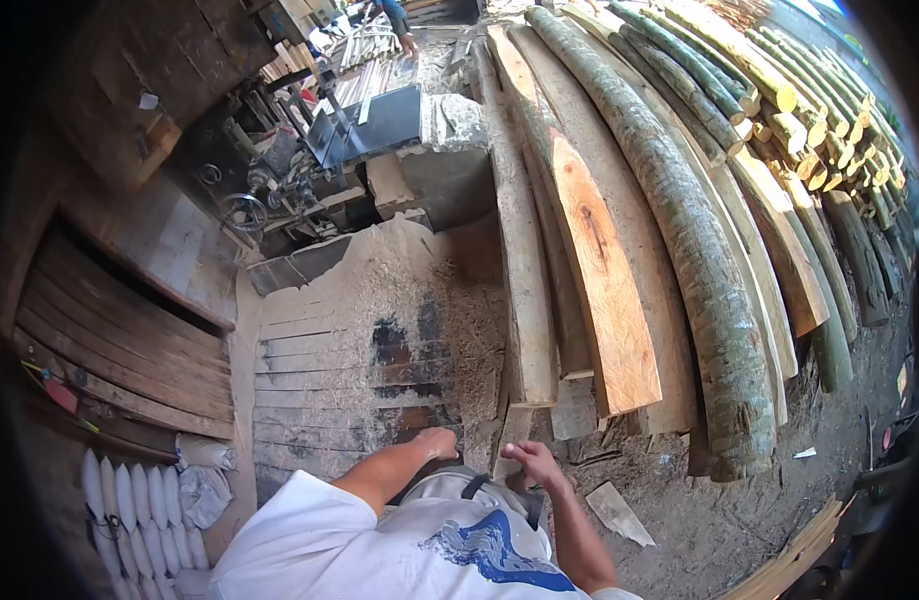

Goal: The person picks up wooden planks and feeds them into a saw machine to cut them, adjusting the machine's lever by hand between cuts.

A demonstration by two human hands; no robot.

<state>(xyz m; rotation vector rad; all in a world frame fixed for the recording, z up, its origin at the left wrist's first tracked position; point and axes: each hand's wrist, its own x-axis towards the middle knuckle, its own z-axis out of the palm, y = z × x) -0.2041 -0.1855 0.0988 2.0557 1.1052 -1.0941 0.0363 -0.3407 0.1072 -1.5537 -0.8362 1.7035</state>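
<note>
My left hand point(436, 443) is at my waist, its fingers curled down against the dark edge of my trousers; whether it grips anything is hidden. To its right, my right hand point(536, 463) is held near the hip with fingers bent and the thumb pointing left; nothing can be made out in it. Beyond my hands lies a plank floor point(300, 385) strewn with sawdust point(380, 260). Nearest my right hand are the ends of long timbers, among them a squared orange-brown beam point(605, 290) and a round bark-covered log point(695, 240).
A saw machine with a dark table point(380, 125) and a handwheel point(244, 212) stands ahead left. More logs point(810, 130) are stacked at the back right. White bundles point(140, 500) sit at lower left. A wood scrap point(620, 514) lies right of me. A person's arm point(408, 42) shows far ahead.
</note>
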